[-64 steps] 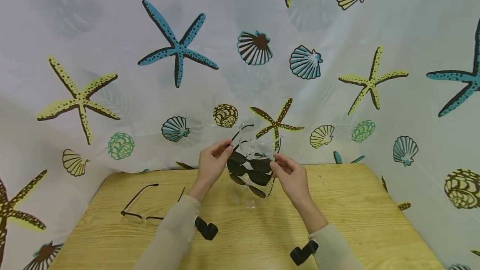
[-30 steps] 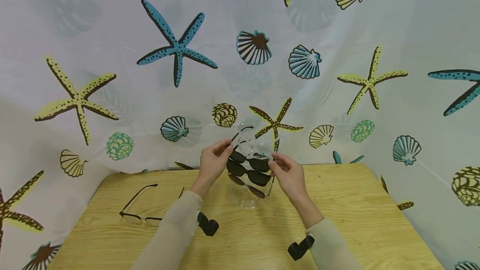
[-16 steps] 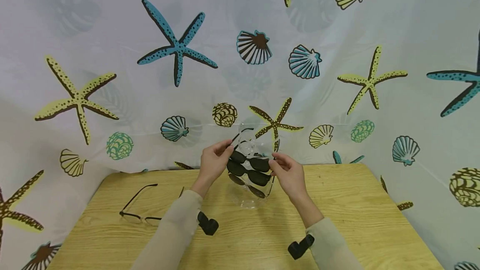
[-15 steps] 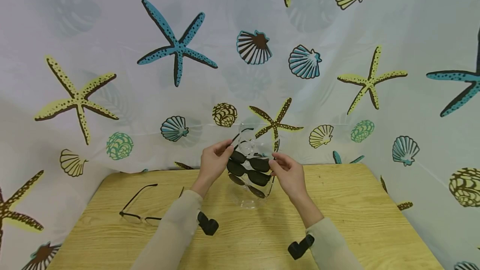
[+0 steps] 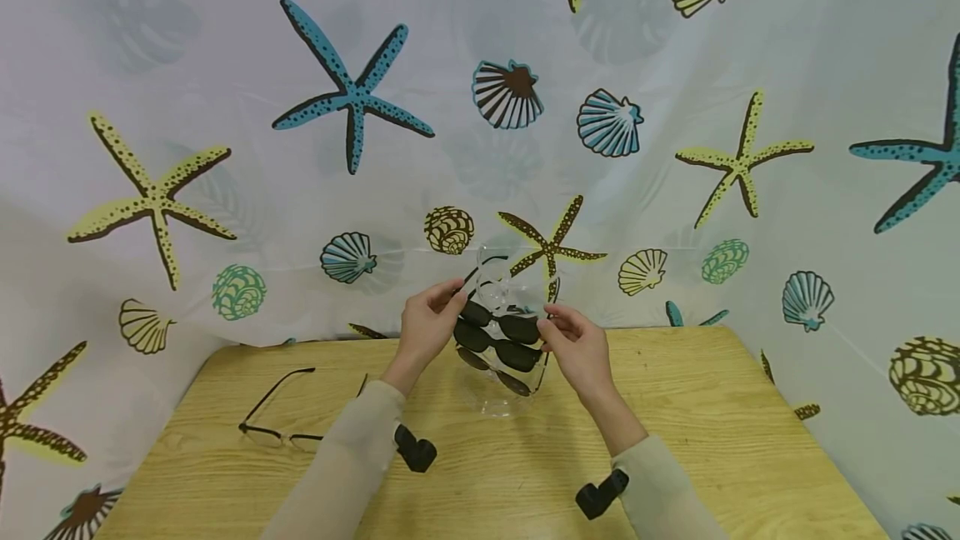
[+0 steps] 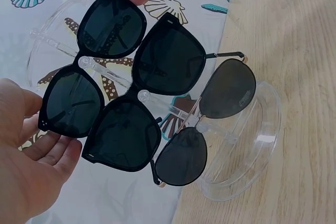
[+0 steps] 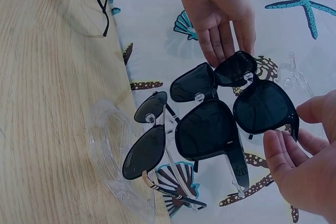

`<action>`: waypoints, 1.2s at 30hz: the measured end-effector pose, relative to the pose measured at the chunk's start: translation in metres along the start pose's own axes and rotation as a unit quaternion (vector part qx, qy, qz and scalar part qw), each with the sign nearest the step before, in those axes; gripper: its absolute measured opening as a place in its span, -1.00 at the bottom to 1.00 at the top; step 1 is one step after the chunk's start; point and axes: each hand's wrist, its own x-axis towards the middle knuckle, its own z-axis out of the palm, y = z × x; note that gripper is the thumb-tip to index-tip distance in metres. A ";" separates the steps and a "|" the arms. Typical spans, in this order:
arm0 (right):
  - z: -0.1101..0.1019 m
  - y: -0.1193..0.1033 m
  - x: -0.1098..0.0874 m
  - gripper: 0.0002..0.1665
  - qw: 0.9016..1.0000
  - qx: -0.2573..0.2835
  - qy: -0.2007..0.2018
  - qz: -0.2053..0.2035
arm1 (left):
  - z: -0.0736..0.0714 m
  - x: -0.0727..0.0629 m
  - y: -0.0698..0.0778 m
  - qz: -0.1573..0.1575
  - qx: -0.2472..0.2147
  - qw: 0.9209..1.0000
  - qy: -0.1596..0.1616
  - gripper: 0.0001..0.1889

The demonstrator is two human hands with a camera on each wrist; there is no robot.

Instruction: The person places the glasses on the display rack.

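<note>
Sunglasses [image 5: 516,328] on top: left hand [image 5: 426,322] and right hand [image 5: 582,352] grip them.

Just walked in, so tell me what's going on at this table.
A person's left hand and right hand hold the top sunglasses by opposite sides, at a clear stand. Whether the stand bears that pair's weight can't be told. The middle sunglasses and bottom sunglasses sit below on the stand. Clear-lensed glasses lie apart on the wooden table, to the person's left, temples unfolded.

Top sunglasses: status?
Left hand, right hand grip opposite ends. Top sunglasses at clear stand, just above middle pair; seating unclear. Nothing visibly blocking.
</note>
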 end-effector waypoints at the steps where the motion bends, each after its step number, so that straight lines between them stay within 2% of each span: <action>1: 0.000 0.000 0.000 -0.59 1.000 0.000 0.000 0.000 | 0.000 0.000 0.000 0.000 -0.001 1.000 0.001 -0.60; 12: -0.001 0.000 -0.001 -0.58 1.000 -0.010 0.002 0.001 | 0.001 -0.001 0.001 0.008 0.002 1.000 0.010 -0.62; 21: -0.005 0.001 -0.005 -0.58 1.000 -0.019 0.007 -0.007 | -0.002 -0.004 -0.002 0.021 -0.012 1.000 0.014 -0.61; 28: -0.010 -0.002 -0.013 -0.60 0.998 -0.055 0.022 -0.031 | -0.010 -0.012 -0.004 0.031 -0.010 0.999 0.014 -0.58; 31: -0.011 -0.003 -0.019 -0.60 0.997 -0.065 0.032 -0.037 | -0.016 -0.016 -0.005 0.025 -0.010 1.000 0.016 -0.58; 36: -0.008 -0.005 -0.029 -0.62 0.998 -0.045 0.033 -0.034 | -0.030 -0.022 -0.011 0.020 -0.006 1.000 0.019 -0.59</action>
